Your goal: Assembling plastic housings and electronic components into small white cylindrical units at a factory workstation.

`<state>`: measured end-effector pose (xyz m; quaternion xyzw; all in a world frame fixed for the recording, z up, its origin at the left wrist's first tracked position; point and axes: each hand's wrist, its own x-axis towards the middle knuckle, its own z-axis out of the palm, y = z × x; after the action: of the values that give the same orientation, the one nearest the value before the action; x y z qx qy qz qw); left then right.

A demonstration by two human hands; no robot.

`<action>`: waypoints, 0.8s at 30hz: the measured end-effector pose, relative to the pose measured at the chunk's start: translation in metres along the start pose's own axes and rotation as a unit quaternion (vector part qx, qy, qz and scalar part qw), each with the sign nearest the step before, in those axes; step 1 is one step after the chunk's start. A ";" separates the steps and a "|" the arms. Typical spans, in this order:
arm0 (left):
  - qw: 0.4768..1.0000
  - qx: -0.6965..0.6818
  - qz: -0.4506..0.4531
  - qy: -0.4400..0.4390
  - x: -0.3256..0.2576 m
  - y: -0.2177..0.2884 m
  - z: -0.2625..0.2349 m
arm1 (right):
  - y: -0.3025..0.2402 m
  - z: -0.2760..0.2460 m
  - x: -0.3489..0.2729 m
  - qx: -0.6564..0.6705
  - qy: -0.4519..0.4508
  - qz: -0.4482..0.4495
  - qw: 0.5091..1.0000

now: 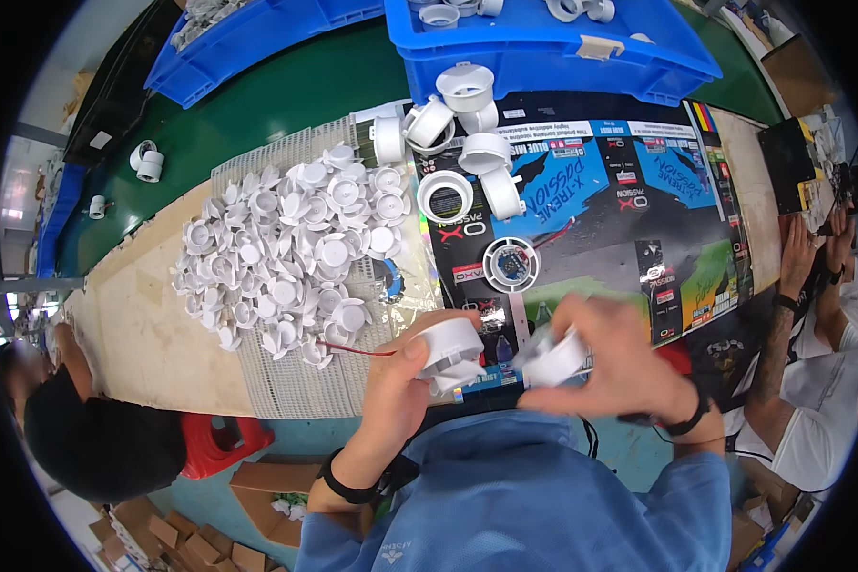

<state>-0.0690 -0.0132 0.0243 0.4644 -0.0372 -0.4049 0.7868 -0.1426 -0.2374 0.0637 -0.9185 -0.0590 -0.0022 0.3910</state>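
Left hand fingers curled round white round housing; right hand pinching white cap piece, blurred; mid-assembly, seemingly; next needs aligning both parts.

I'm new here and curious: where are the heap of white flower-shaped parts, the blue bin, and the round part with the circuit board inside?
heap of white parts [291, 253], head view, middle of heap.
blue bin [543, 57], head view, front wall.
round part with circuit board [511, 264], head view, its centre.
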 end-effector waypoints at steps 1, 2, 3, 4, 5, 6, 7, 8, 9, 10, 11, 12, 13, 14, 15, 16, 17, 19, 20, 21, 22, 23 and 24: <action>1.000 0.001 -0.004 0.000 0.001 -0.001 0.001 | -0.008 0.010 -0.005 0.004 -0.023 0.018 1.000; 1.000 0.012 0.017 0.008 0.002 -0.003 0.004 | -0.013 0.021 -0.005 0.026 0.002 0.011 1.000; 0.999 0.024 0.039 0.016 0.004 -0.006 0.005 | -0.013 0.033 -0.005 0.048 0.028 0.004 0.998; 0.995 0.074 0.064 0.026 0.003 -0.009 0.005 | -0.012 0.042 -0.004 0.050 0.030 0.006 0.998; 0.995 0.077 0.061 0.026 0.003 -0.010 0.005 | -0.011 0.051 -0.004 0.090 0.064 0.022 0.994; 0.990 0.109 0.079 0.033 0.003 -0.011 0.003 | -0.008 0.057 -0.003 0.130 0.096 0.037 0.986; 0.984 0.142 0.097 0.040 0.002 -0.011 0.002 | -0.005 0.061 -0.004 0.133 0.096 0.038 0.986; 0.984 0.140 0.098 0.056 0.002 -0.010 0.001 | -0.003 0.064 -0.004 0.168 0.106 0.019 0.980; 0.984 0.142 0.095 0.057 0.001 -0.010 -0.004 | -0.002 0.066 -0.004 0.201 0.116 0.001 0.973; 0.966 0.214 0.139 0.054 0.002 -0.011 -0.011 | -0.002 0.064 -0.005 0.216 0.116 -0.013 0.969; 0.940 0.284 0.181 0.050 0.002 -0.012 -0.015 | -0.002 0.062 -0.004 0.218 0.117 -0.011 0.969; 0.932 0.304 0.187 0.057 0.002 -0.011 -0.012 | -0.002 0.061 -0.003 0.211 0.092 -0.017 0.973; 0.932 0.306 0.184 0.057 0.001 -0.010 -0.008 | -0.002 0.061 -0.003 0.204 0.067 -0.022 0.976; 0.928 0.325 0.174 0.057 -0.001 -0.009 -0.004 | -0.003 0.064 -0.003 0.207 0.067 -0.020 0.976; 0.923 0.344 0.164 0.056 -0.001 -0.009 -0.001 | -0.004 0.068 -0.004 0.251 0.069 0.013 0.965; 0.908 0.370 0.186 0.057 0.000 -0.011 -0.002 | -0.004 0.071 -0.004 0.295 0.071 0.047 0.952; 0.908 0.372 0.184 0.056 0.000 -0.012 -0.002 | -0.003 0.072 -0.004 0.296 0.073 0.048 0.951; 0.910 0.363 0.185 0.074 -0.003 -0.013 -0.002 | -0.001 0.075 -0.005 0.320 0.070 0.026 0.945; 0.910 0.364 0.183 0.073 -0.003 -0.014 -0.002 | 0.000 0.078 -0.005 0.321 0.070 0.027 0.944; 0.908 0.366 0.189 0.073 -0.002 -0.014 -0.002 | 0.001 0.082 -0.006 0.326 0.063 0.029 0.943; 0.907 0.367 0.194 0.073 -0.002 -0.014 -0.002 | 0.002 0.084 -0.006 0.331 0.056 0.030 0.941; 0.906 0.368 0.194 0.073 -0.002 -0.014 -0.001 | 0.003 0.083 -0.006 0.332 0.057 0.030 0.941; 0.908 0.365 0.193 0.074 -0.003 -0.013 0.001 | 0.003 0.081 -0.007 0.319 0.052 0.019 0.946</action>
<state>-0.0795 -0.0152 0.0161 0.7317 -0.2134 -0.1677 0.6253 -0.1525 -0.1814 0.0049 -0.7455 -0.0187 -0.0237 0.6658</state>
